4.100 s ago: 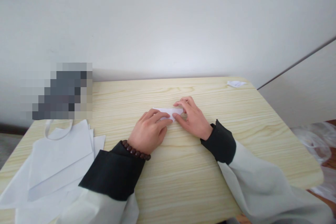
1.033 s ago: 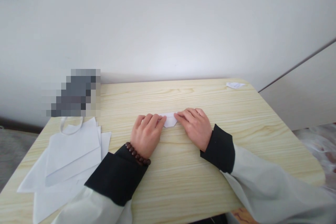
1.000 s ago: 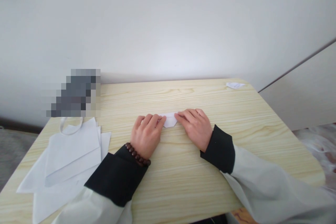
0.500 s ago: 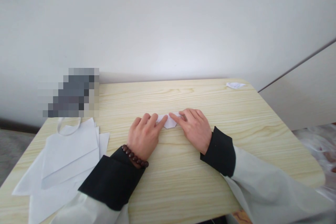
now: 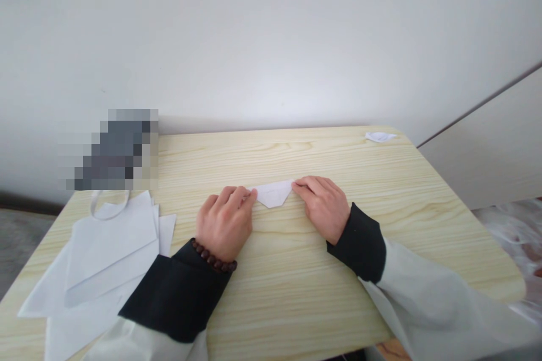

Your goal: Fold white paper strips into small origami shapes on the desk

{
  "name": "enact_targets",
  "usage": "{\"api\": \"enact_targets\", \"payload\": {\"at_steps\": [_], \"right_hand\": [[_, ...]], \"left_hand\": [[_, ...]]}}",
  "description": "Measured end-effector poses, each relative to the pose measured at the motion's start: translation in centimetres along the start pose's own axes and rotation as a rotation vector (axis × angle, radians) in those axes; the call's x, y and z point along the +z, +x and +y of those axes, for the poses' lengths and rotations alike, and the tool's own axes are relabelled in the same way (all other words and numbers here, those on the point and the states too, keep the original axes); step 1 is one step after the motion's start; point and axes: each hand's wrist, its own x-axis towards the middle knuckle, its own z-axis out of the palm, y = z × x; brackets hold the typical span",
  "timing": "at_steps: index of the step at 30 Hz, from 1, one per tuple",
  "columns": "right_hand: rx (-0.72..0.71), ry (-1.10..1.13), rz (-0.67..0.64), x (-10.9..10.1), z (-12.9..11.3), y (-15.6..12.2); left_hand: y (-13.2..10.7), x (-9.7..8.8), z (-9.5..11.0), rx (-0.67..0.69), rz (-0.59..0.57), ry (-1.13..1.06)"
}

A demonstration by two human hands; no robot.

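A small folded white paper [image 5: 274,194] lies at the middle of the table, its near side tapering to a short flat edge. My left hand [image 5: 226,220] pinches its left end between thumb and fingers. At the opposite end, my right hand [image 5: 324,203] grips the corner with thumb and forefinger. Between the two hands the paper's centre shows fully. The tips of the paper under my fingers are hidden.
Loose white sheets [image 5: 110,259] overlap at the table's left, with a white loop [image 5: 109,215] on top. Behind them stands a dark pixelated object [image 5: 116,149]. A folded white paper piece [image 5: 380,136] rests at the far right corner. A wall [image 5: 271,39] borders the wooden table [image 5: 279,293].
My hands have moved apart: the thumbs slid outward from the paper's middle to its two ends. More of the folded paper now shows.
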Motion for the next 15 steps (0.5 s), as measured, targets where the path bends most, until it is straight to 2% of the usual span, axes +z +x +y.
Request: {"api": "enact_targets", "payload": {"at_steps": [3, 7, 12, 15], "right_hand": [[0.024, -0.003, -0.033, -0.1, 0.0, 0.0], [0.095, 0.04, -0.088, -0.2, -0.4, 0.5], [0.241, 0.212, -0.05, 0.5, -0.5, 2.3], [0.255, 0.32, -0.053, 1.2, -0.1, 3.1]], "left_hand": [[0.2, 0.2, 0.0, -0.023, 0.006, -0.014], [1.0, 0.8, -0.2, -0.159, -0.065, -0.063], [2.5, 2.0, -1.2, -0.254, -0.173, -0.243], [2.9, 2.6, -2.1, -0.291, -0.188, -0.328]]}}
